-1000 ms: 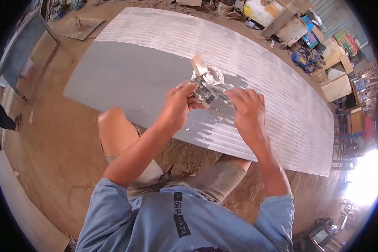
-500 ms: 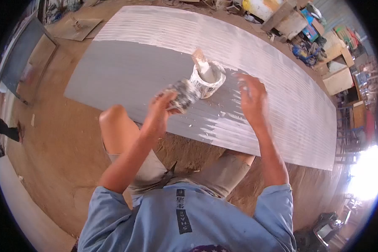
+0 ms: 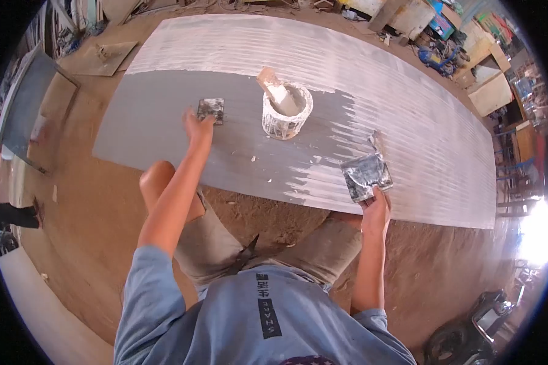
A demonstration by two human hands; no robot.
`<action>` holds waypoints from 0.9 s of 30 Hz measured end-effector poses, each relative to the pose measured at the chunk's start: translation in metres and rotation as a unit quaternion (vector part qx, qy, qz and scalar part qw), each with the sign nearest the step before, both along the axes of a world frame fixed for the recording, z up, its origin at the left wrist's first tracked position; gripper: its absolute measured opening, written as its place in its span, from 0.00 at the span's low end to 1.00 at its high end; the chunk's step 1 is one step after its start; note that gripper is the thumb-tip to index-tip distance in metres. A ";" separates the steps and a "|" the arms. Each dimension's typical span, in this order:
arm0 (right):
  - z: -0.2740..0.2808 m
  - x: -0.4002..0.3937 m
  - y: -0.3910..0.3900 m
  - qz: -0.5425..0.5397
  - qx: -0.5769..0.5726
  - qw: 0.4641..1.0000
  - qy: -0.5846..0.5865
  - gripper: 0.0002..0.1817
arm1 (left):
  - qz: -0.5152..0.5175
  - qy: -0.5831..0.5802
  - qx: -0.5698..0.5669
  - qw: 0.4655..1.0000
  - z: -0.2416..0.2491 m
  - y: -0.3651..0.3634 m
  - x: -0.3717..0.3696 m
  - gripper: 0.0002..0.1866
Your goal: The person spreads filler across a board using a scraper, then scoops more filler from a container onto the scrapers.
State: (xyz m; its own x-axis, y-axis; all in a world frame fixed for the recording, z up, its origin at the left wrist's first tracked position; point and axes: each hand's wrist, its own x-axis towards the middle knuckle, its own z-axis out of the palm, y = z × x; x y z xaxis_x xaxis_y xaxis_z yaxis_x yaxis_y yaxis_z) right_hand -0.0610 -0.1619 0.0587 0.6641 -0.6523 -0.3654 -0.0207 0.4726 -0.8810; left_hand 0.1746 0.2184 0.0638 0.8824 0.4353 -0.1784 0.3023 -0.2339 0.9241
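Note:
A large grey panel lies before me, partly covered with ridged white paste. My left hand is over its bare grey part, fingers closed at the edge of a small dark square plate smeared with white. My right hand grips the near edge of a larger dark square plate, also smeared with white paste, over the panel's right part. Between my hands a paste-coated bucket stands upright on the panel. A wide wooden-ended tool leans out of it.
Dried white crumbs dot the panel near its front edge. A metal frame stands on the dirt floor at left. Boxes and clutter line the back right. Part of a motorcycle shows at lower right.
My left hand has moved left and away from the bucket. My right hand, earlier raised with nothing visible in it, is lower and now holds the larger square plate.

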 end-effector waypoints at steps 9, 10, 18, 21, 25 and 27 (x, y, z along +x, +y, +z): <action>0.010 -0.013 0.017 -0.029 -0.018 0.999 -0.013 0.21 | -0.303 -0.232 0.024 0.924 -0.007 -0.116 -0.028 0.73; 0.014 -0.013 0.021 -0.025 -0.017 0.999 -0.018 0.21 | -0.286 -0.250 -0.076 0.922 -0.008 -0.125 -0.027 0.72; 0.019 -0.020 0.029 -0.011 -0.051 0.999 -0.008 0.18 | -0.269 -0.307 -0.082 0.909 -0.029 -0.117 -0.010 0.62; 0.030 -0.021 0.032 -0.015 -0.059 0.998 -0.001 0.18 | -0.255 -0.263 -0.178 0.913 -0.011 -0.094 -0.011 0.56; 0.025 -0.017 0.032 -0.019 -0.060 0.998 -0.009 0.19 | -0.195 -0.274 -0.022 0.941 -0.006 -0.055 -0.005 0.55; 0.021 -0.015 0.030 -0.018 -0.055 0.998 -0.020 0.19 | -0.155 -0.295 -0.025 0.943 -0.002 -0.037 -0.003 0.56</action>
State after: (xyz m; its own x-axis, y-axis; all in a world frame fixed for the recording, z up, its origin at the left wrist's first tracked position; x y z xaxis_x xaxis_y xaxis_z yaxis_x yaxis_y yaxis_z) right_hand -0.0762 -0.1323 0.0799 0.6522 -0.7106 -0.2641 0.0314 0.3734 -0.9272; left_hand 0.1712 0.1816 0.0619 0.9182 0.1442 0.3689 -0.3425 -0.1787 0.9224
